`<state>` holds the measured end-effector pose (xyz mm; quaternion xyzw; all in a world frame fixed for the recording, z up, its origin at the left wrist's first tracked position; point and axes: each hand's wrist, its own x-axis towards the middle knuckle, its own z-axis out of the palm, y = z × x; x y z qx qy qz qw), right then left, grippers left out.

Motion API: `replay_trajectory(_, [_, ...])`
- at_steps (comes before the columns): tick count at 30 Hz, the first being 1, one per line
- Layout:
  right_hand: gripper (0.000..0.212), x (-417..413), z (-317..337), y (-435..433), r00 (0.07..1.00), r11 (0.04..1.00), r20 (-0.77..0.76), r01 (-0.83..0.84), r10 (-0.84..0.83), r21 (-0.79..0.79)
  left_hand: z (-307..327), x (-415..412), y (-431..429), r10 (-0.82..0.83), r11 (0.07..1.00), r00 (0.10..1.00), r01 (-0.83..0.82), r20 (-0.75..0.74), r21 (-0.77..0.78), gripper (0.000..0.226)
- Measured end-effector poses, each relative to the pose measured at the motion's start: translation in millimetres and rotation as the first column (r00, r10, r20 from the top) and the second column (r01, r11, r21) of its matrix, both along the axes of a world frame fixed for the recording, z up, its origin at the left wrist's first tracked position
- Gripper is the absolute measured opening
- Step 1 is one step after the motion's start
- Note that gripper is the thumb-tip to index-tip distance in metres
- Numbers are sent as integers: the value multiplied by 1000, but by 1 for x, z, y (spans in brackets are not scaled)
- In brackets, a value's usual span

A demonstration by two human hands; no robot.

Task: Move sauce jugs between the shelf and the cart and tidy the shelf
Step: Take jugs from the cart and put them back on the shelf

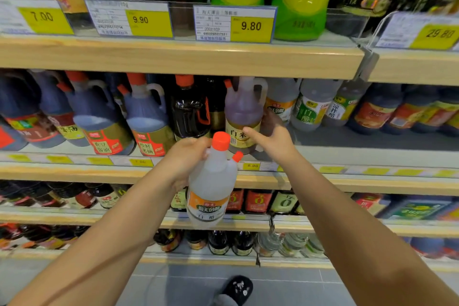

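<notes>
My left hand (185,156) grips a clear white-vinegar jug (211,189) by its handle just below the orange cap; the jug hangs in front of the shelf edge, tilted slightly. My right hand (270,140) reaches onto the middle shelf (372,156) and wraps around the right side of a brownish rice-vinegar jug (242,117) with a yellow label, thumb on the label front. Dark soy-sauce jugs (146,117) with red caps stand in a row to the left. More clear vinegar jugs (313,107) stand to the right.
A bare stretch of the middle shelf lies right of my right hand, in front of dark bottles (377,109). The upper shelf (173,57) holds pouches and price tags. Lower shelves hold small bottles. My shoe (238,289) shows on the grey floor.
</notes>
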<state>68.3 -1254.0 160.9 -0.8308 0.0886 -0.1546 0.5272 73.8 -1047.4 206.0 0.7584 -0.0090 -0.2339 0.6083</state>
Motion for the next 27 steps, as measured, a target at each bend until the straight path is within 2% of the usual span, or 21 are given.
replay_trajectory(4, [6,-44,-2,5,993,992,-32,110,-112,-62,26,-18,-13,-16,995,996,7,-88,-99,17])
replay_trajectory(8, [4,-93,1,14,994,983,-100,32,-50,-179,54,-39,-30,-55,984,977,18,-206,-179,30])
replay_trajectory(12, [29,-129,7,25,991,964,-103,51,-80,-260,75,-57,-43,-140,973,922,61,-360,-223,8])
replay_trajectory(14, [36,-141,7,31,991,961,-80,85,-109,-262,86,-70,-50,-191,963,900,95,-393,-251,19])
replay_trajectory(16, [48,-149,4,39,991,960,-53,105,-123,-261,97,-85,-60,-222,951,876,97,-429,-294,44])
replay_trajectory(18, [76,-151,-5,46,981,959,-42,175,-189,-225,104,-99,-72,-241,941,848,86,-472,-326,58])
replay_trajectory(20, [100,-153,-10,52,954,936,-31,288,-300,-204,110,-116,-79,-284,922,820,91,-497,-376,63])
replay_trajectory(23, [97,-163,-6,50,894,873,20,442,-448,-205,112,-129,-80,-325,895,809,96,-490,-436,64])
replay_trajectory(27, [75,-169,2,33,909,895,93,416,-405,-164,106,-121,-68,-383,884,820,193,-425,-426,49])
